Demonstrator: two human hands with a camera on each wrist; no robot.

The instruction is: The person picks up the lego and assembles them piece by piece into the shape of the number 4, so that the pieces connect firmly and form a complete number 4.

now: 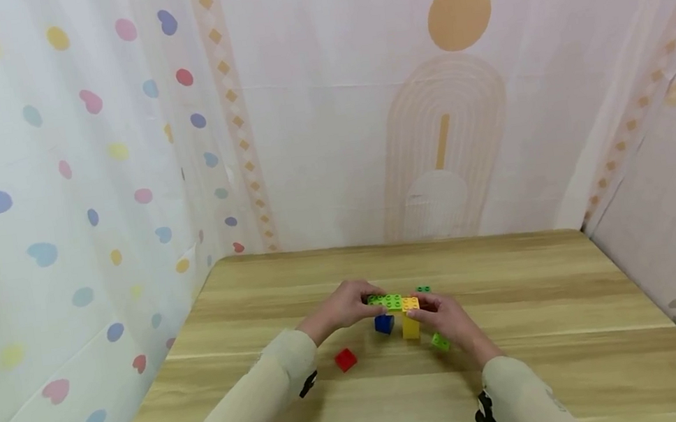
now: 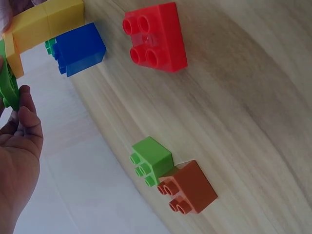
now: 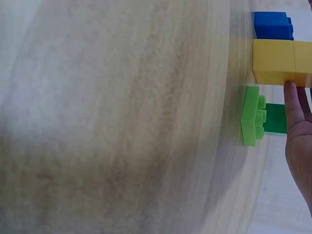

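A: Head view?
B: Green bar [image 1: 391, 302], long axis left-right, runs from left hand [image 1: 348, 303], pinching it, to yellow stack's [image 1: 411, 327] top. Right hand [image 1: 447, 316] pinches stack.
A: Left wrist?
B: Bar at left fingertips, meeting yellow.
A: Right wrist?
B: Stack upright at right fingertips; bar unseen.

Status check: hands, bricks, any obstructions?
Left hand grips long green brick. Right hand pinches yellow stack. Blue brick close beside stack; red brick lies apart.
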